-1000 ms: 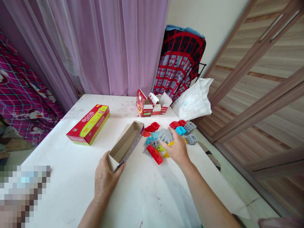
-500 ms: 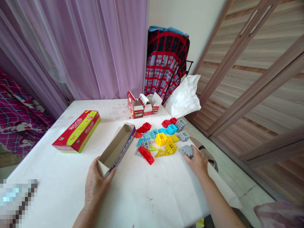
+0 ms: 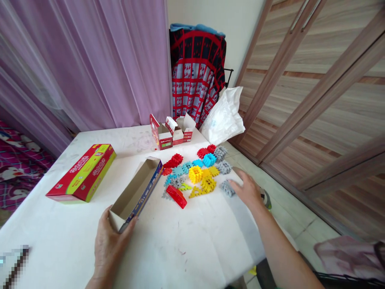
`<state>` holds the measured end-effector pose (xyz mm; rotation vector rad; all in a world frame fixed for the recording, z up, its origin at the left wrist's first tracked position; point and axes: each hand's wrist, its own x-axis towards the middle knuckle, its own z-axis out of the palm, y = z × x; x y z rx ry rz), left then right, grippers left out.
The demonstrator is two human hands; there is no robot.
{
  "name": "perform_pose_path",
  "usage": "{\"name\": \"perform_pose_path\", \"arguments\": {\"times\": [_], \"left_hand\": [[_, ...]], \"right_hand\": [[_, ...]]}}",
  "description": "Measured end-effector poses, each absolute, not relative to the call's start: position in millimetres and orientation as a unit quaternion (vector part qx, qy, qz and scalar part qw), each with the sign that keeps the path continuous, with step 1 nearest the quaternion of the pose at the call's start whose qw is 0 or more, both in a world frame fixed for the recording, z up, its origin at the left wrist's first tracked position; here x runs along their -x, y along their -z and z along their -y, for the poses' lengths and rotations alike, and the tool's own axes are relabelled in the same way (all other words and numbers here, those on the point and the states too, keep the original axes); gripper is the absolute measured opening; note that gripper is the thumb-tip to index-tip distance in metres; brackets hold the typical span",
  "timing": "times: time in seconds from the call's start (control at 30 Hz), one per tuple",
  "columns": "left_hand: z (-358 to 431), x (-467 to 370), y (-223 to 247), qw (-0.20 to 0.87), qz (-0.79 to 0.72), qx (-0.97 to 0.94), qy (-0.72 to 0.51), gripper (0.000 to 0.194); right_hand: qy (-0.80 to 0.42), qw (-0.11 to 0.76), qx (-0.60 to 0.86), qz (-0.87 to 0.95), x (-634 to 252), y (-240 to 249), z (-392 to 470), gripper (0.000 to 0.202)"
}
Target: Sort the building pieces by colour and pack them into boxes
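Note:
My left hand [image 3: 112, 241] grips the near end of a long, narrow cardboard box [image 3: 128, 192], thumb on its blue printed side. The box is uncovered, and its grey-brown inside shows. At the table's right edge my right hand [image 3: 247, 188] is open, fingers apart, its thumb at a grey building-block cube [image 3: 227, 188]. Left of that cube lies a loose pile of toothed plastic blocks: a yellow cube [image 3: 195, 174], a blue cube [image 3: 209, 160], a red curved piece [image 3: 176, 196], a second grey cube [image 3: 223, 167] and several flat pieces.
A closed red and yellow-green box [image 3: 82, 172] lies on the left of the white-covered table [image 3: 168, 257]. Small opened red boxes [image 3: 165, 140] stand at the back beside a white plastic bag [image 3: 224, 116]. A wooden wardrobe [image 3: 315, 100] stands to the right.
My right hand has loosened its fingers from the grey cube, which now rests on the table. My left hand keeps hold of the box. The view has turned slightly right.

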<state>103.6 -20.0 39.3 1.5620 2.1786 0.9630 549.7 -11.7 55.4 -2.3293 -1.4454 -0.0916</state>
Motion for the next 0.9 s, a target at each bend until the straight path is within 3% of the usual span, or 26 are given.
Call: {"name": "perform_pose_path", "arguments": {"times": [0.1, 0.27, 0.43, 0.7, 0.9], "left_hand": [[20, -104, -39, 0.138, -0.753, -0.55, -0.333, 0.087], [21, -104, -41, 0.141, -0.752, -0.551, -0.332, 0.084], [20, -102, -40, 0.144, -0.752, -0.551, -0.332, 0.084], [20, -102, -39, 0.143, -0.748, -0.557, -0.33, 0.085], [19, -100, -37, 0.141, -0.743, -0.563, -0.333, 0.085]], "right_hand": [[0.036, 0.162, 0.836, 0.523, -552, -77, -20, 0.06], [-0.037, 0.029, 0.857, 0.513, -548, -95, -66, 0.07], [-0.051, -0.032, 0.859, 0.509, -546, -96, -80, 0.064], [-0.055, -0.045, 0.859, 0.507, -547, -98, -79, 0.059], [-0.043, 0.007, 0.862, 0.505, -553, -117, -70, 0.061]]}}
